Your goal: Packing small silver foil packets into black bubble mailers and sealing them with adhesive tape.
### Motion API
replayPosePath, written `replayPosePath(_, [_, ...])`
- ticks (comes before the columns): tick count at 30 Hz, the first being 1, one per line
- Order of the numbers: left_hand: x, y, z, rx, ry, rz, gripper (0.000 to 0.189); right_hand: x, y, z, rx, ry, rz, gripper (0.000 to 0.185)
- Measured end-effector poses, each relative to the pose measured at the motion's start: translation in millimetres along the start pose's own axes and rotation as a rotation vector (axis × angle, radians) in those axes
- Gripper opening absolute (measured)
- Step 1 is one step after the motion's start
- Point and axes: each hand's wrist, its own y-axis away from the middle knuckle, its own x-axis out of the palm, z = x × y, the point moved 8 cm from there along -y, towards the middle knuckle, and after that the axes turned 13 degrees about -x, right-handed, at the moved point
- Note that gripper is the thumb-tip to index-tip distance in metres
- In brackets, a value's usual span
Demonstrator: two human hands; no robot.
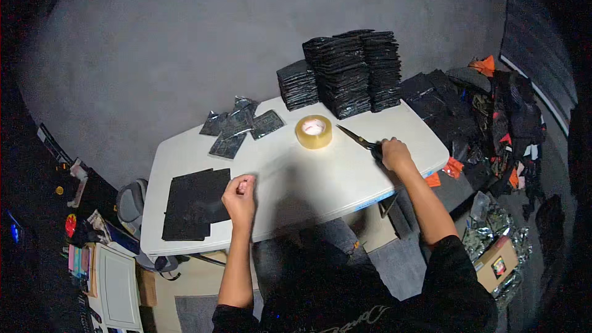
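On the right side of the white folding table, my right hand (395, 153) is closed around the dark handles of a pair of scissors (359, 138), whose blades point to the upper left. My left hand (240, 199) is held with curled fingers beside a pile of flat black sheets (194, 206); whether it holds anything small cannot be told. A roll of yellowish clear packing tape (314, 132) lies between the hands, farther back. Several small black packets in clear plastic (237, 122) lie loosely overlapped at the back left.
Tall stacks of black packets (351, 74) stand at the table's (286, 194) back edge. Dark clothing and orange pieces (490, 120) are heaped at the right. A cardboard box (496, 264) rests on silvery plastic below. A grey chair (132, 203) and white cabinet (119, 286) are at the left.
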Motion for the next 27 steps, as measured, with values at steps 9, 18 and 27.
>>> replayPosePath(9, [-5.1,-3.0,-8.9,-0.049,-0.171,0.013,0.052,-27.2,4.0,8.8,0.01,-0.068,0.156,0.024])
replayPosePath(18, [-16.4,-0.3,28.9,-0.252,-0.227,0.027,0.038,-15.5,22.6,-12.4,-0.027,-0.171,-0.056,0.034])
replayPosePath(27, [-19.5,-9.8,19.5,-0.036,-0.176,0.059,0.01,-9.4,74.4,134.0,-0.346,-1.602,-0.054,0.039])
